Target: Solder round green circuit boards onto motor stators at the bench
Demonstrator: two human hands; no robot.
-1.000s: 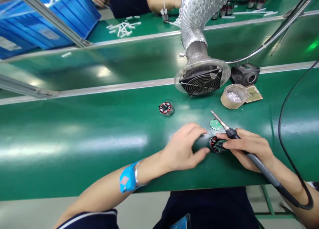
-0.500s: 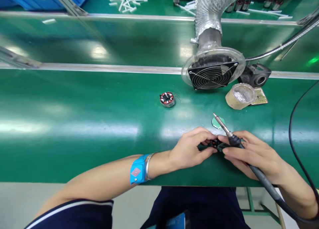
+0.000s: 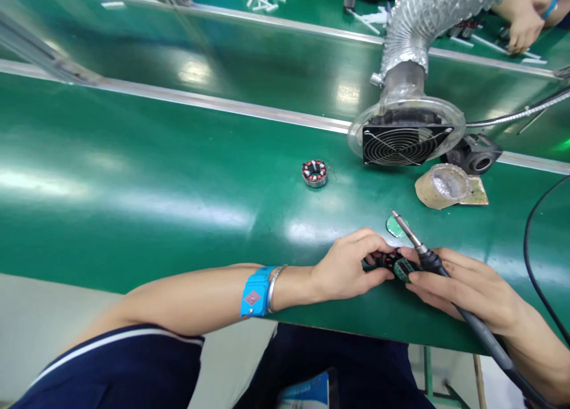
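Near the front edge of the green bench, my left hand (image 3: 350,265) pinches a motor stator (image 3: 390,258) with dark and copper-red windings, partly hidden by the fingers. A small green circuit board (image 3: 403,269) is tilted against the stator's right side, between the fingertips of my right hand (image 3: 472,284). That hand also carries a soldering iron (image 3: 412,234), its tip pointing up and to the left, away from the stator. Just beyond the tip lies another round green circuit board (image 3: 395,226). Farther back, a second stator (image 3: 314,173) rests on the bench with thin wires sticking out.
A fume extractor fan (image 3: 403,143) on a foil duct (image 3: 427,29) hangs over the back. Beside it stand a tan pot (image 3: 440,186) and a black soldering-iron holder (image 3: 475,154). A black cable (image 3: 529,249) curves at right. Behind the rail, another person's hand (image 3: 525,29) is among white tubes.
The view has shifted and tilted. The board in my right fingers now shows more of its face beside the stator. Another person's hand has come into sight at the back right.
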